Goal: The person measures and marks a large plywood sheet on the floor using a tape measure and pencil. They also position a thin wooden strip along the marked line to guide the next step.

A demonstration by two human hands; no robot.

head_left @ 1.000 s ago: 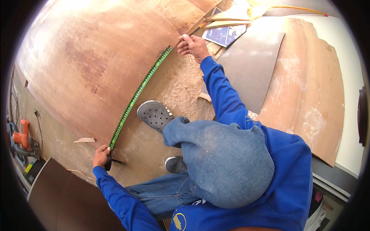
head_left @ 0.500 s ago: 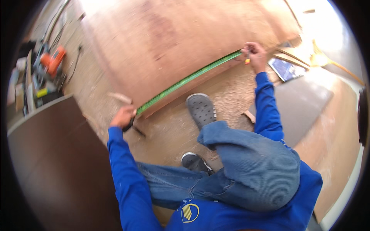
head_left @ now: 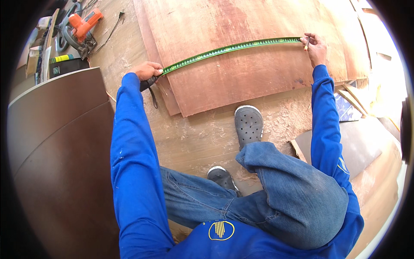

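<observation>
A tape measure (head_left: 228,49) with a green blade is stretched across reddish-brown plywood sheets (head_left: 250,82). Its dark case, with a hanging strap, sits in my left hand (head_left: 147,70), which is closed around it beyond the left edge of the plywood. My right hand (head_left: 318,49) pinches the far end of the blade over the right part of the top sheet. A short pencil-like stick (head_left: 307,43) also sticks out from the fingers of that hand. The blade bows slightly away from me between the two hands.
An orange circular saw (head_left: 83,28) lies on the dusty floor at the far left, near a black plug (head_left: 121,15). A large dark brown panel (head_left: 64,151) stands close on my left. On the right are a grey board (head_left: 355,144) and wood strips (head_left: 355,97). Wood shavings litter the floor.
Both hands have moved away from me, carrying the tape from the plywood's near edge onto its face. The view has shifted too, showing more of the circular saw.
</observation>
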